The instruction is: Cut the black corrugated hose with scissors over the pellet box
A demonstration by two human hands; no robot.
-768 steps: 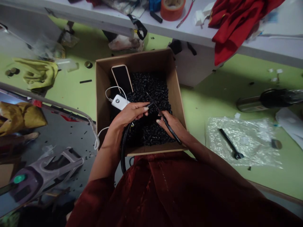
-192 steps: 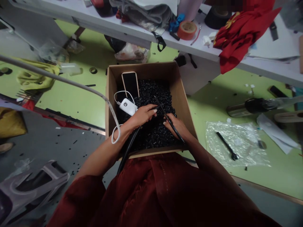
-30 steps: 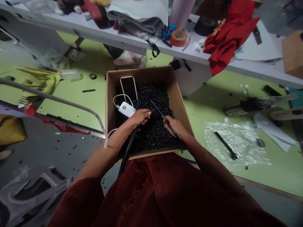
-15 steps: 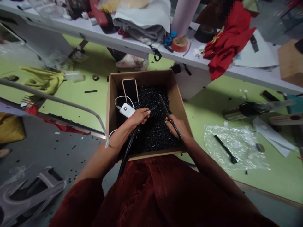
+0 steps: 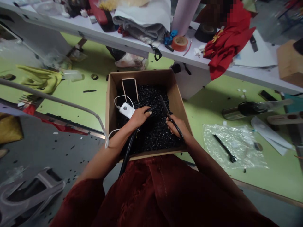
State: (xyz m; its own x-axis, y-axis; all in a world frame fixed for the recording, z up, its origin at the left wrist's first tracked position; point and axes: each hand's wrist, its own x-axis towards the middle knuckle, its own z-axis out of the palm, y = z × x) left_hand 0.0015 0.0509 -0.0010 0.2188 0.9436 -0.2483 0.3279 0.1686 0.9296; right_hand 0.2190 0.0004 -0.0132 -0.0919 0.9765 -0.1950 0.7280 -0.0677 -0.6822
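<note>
Here's my left grip (image 5: 140,116), one of two, pinched round one black tube (image 5: 152,108), its tip poking out just ahead of the fingers; a ribbed length runs below that wrist, and from here I can't tell whether it's the same piece. Across to my right grip (image 5: 177,125), curled firmly around the handles of one long-bladed cutting tool (image 5: 165,105), scissors by the look of them, the blades pointing forward, apart from the tube. And here's the danger: those fingertips sit close behind the tip, so I'd say a careless bite could catch skin, or come out crooked if the tube rolls in the pinch. Underneath both grips, black pieces (image 5: 153,137), far too many to count, filling one cardboard box (image 5: 183,116); anything dropped there could vanish, black on black. Forward and left of the left grip, one phone (image 5: 130,88) and, nearer, one white power pack (image 5: 126,110); a grey cable (image 5: 92,112) crosses by that forearm, and a snag might jerk the arm mid-cut. Farther out, right of the right grip on the green tabletop (image 5: 201,104): one plastic sheet (image 5: 246,129), one black stick-like piece (image 5: 223,146) lying on it, one flask (image 5: 238,111) beyond.
</note>
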